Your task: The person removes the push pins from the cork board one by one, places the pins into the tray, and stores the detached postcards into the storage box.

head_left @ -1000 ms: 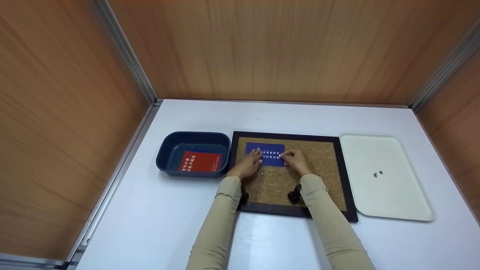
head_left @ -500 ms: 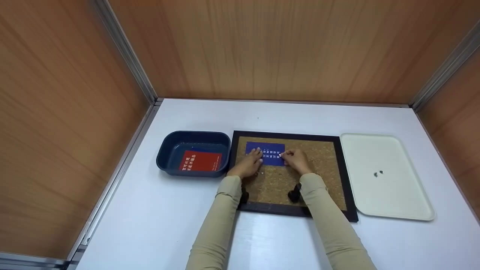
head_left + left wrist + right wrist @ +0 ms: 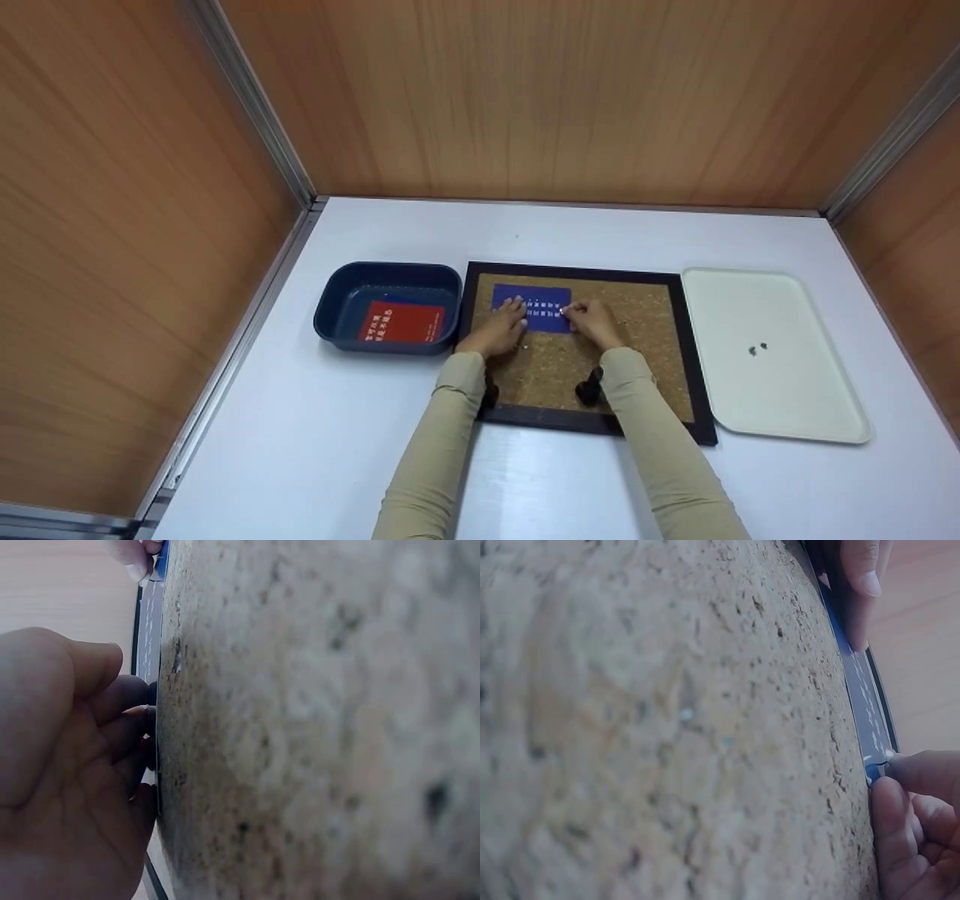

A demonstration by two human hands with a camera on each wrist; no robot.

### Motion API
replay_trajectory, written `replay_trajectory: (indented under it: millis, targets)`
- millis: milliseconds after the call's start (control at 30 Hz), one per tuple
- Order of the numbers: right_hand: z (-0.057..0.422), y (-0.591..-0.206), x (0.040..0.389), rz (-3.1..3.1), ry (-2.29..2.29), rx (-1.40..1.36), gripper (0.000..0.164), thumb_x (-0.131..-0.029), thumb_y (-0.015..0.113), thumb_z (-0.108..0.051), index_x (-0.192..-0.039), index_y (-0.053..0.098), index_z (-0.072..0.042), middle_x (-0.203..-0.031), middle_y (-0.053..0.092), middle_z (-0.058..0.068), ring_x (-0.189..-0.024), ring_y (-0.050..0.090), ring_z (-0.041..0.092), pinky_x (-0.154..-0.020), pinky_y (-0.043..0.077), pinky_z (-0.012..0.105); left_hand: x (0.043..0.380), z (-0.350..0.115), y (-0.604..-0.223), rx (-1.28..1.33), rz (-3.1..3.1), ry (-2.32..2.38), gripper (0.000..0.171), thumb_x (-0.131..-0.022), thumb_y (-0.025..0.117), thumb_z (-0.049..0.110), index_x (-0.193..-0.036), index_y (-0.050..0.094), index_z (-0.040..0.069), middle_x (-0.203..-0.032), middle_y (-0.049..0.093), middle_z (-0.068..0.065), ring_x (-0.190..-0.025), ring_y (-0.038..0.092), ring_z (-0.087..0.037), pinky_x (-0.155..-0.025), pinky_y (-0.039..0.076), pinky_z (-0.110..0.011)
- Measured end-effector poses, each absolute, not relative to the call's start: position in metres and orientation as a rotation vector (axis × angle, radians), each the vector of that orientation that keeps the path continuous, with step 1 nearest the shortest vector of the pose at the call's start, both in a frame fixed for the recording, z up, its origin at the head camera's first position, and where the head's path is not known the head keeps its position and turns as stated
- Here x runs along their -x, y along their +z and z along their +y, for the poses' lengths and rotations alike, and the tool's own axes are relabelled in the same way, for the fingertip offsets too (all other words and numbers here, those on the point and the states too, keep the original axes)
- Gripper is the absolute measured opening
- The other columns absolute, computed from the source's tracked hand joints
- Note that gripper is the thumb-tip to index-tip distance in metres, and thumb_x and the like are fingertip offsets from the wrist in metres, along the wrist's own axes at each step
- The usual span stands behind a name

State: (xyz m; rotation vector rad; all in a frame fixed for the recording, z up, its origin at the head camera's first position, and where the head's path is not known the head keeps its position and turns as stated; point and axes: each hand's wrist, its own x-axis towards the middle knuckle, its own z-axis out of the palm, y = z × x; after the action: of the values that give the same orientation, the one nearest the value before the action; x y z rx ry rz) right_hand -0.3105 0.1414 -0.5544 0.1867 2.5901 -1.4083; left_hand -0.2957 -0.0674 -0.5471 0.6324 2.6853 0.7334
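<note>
A blue card [image 3: 544,324] with white characters lies on the framed cork board [image 3: 551,375], near its far left corner. My left hand [image 3: 496,330] rests on the card's left part, fingers extended, and holds it against the cork. At the card's right edge, thumb and forefinger of my right hand [image 3: 592,322] pinch a small shiny pin [image 3: 886,760]. The fingertips cover most of the pin. In the left wrist view the left fingers [image 3: 129,697] press along the card's edge, with the right fingertips [image 3: 139,571] farther up.
Left of the board stands a dark blue basin [image 3: 337,341] with a red card [image 3: 405,322] in it. A pale tray [image 3: 780,397] on the right bears small dark pieces [image 3: 757,348]. Wood panels [image 3: 525,112] enclose the white table [image 3: 300,450].
</note>
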Motion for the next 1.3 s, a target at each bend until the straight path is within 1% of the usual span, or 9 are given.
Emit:
replay_trajectory:
  millis: [433, 567, 600, 700, 800, 833, 933, 1100, 1300]
  targets:
    - [0.143, -0.555, 0.31, 2.567, -1.428, -0.163, 0.027, -0.097, 0.056, -0.024, -0.101, 0.066, 0.001, -0.073, 0.056, 0.0, -0.066, 0.051, 0.01, -0.058, 0.041, 0.022, 0.295, -0.063, -0.547, -0.614, 2.698, 0.702, 0.048, -0.105, 0.031, 0.019, -0.148, 0.031, -0.004, -0.158, 0.021, -0.019, -0.148, 0.014, -0.034, -0.123, 0.014, -0.046]
    - [0.143, -0.555, 0.31, 2.564, -1.419, -0.171, 0.028, -0.097, 0.056, -0.024, -0.103, 0.066, 0.001, -0.078, 0.059, 0.001, -0.068, 0.053, 0.01, -0.06, 0.043, 0.021, 0.299, -0.064, -0.553, -0.603, 2.688, 0.727, 0.049, -0.105, 0.031, 0.022, -0.148, 0.032, -0.003, -0.158, 0.02, -0.018, -0.149, 0.013, -0.032, -0.123, 0.013, -0.045]
    - [0.143, -0.555, 0.31, 2.562, -1.417, -0.174, 0.028, -0.097, 0.056, -0.024, -0.103, 0.066, 0.001, -0.079, 0.059, 0.002, -0.069, 0.053, 0.01, -0.06, 0.043, 0.021, 0.302, -0.065, -0.56, -0.625, 2.695, 0.74, 0.051, -0.106, 0.029, 0.026, -0.148, 0.031, -0.001, -0.159, 0.02, -0.016, -0.149, 0.012, -0.03, -0.124, 0.01, -0.042]
    - [0.142, -0.555, 0.31, 2.555, -1.423, -0.176, 0.028, -0.097, 0.056, -0.023, -0.103, 0.066, 0.002, -0.082, 0.061, 0.003, -0.071, 0.054, 0.009, -0.061, 0.044, 0.019, 0.304, -0.065, -0.563, -0.606, 2.687, 0.744, 0.051, -0.106, 0.028, 0.029, -0.149, 0.031, 0.001, -0.16, 0.018, -0.015, -0.15, 0.01, -0.028, -0.124, 0.008, -0.04]
    - [0.143, -0.554, 0.311, 2.52, -1.464, -0.178, 0.028, -0.097, 0.055, -0.021, -0.105, 0.065, 0.004, -0.084, 0.061, 0.004, -0.071, 0.054, 0.009, -0.061, 0.045, 0.019, 0.302, -0.064, -0.559, -0.59, 2.688, 0.738, 0.051, -0.106, 0.028, 0.027, -0.149, 0.03, 0.001, -0.16, 0.018, -0.014, -0.15, 0.01, -0.028, -0.124, 0.008, -0.04]
    - [0.143, -0.554, 0.311, 2.505, -1.484, -0.175, 0.028, -0.097, 0.055, -0.02, -0.105, 0.065, 0.004, -0.085, 0.061, 0.005, -0.07, 0.054, 0.009, -0.061, 0.045, 0.019, 0.298, -0.062, -0.551, -0.563, 2.678, 0.72, 0.049, -0.106, 0.03, 0.023, -0.149, 0.029, -0.001, -0.159, 0.018, -0.016, -0.149, 0.011, -0.03, -0.124, 0.01, -0.042]
    - [0.144, -0.554, 0.311, 2.459, -1.536, -0.18, 0.028, -0.097, 0.055, -0.018, -0.107, 0.065, 0.005, -0.087, 0.061, 0.005, -0.07, 0.054, 0.008, -0.062, 0.046, 0.018, 0.294, -0.062, -0.545, -0.576, 2.696, 0.681, 0.049, -0.106, 0.03, 0.021, -0.149, 0.03, -0.002, -0.159, 0.019, -0.016, -0.149, 0.012, -0.031, -0.123, 0.012, -0.044]
    - [0.145, -0.554, 0.311, 2.44, -1.562, -0.173, 0.028, -0.097, 0.055, -0.018, -0.107, 0.064, 0.006, -0.087, 0.061, 0.005, -0.072, 0.053, 0.008, -0.063, 0.046, 0.019, 0.291, -0.062, -0.542, -0.604, 2.716, 0.631, 0.049, -0.106, 0.029, 0.021, -0.148, 0.031, -0.002, -0.159, 0.02, -0.017, -0.149, 0.014, -0.033, -0.123, 0.015, -0.044]
    - [0.145, -0.554, 0.309, 2.433, -1.579, -0.158, 0.028, -0.098, 0.055, -0.017, -0.108, 0.065, 0.006, -0.084, 0.06, 0.003, -0.071, 0.053, 0.008, -0.063, 0.046, 0.02, 0.293, -0.06, -0.543, -0.569, 2.706, 0.603, 0.05, -0.106, 0.028, 0.024, -0.15, 0.028, 0.001, -0.16, 0.017, -0.015, -0.149, 0.012, -0.03, -0.123, 0.013, -0.042]
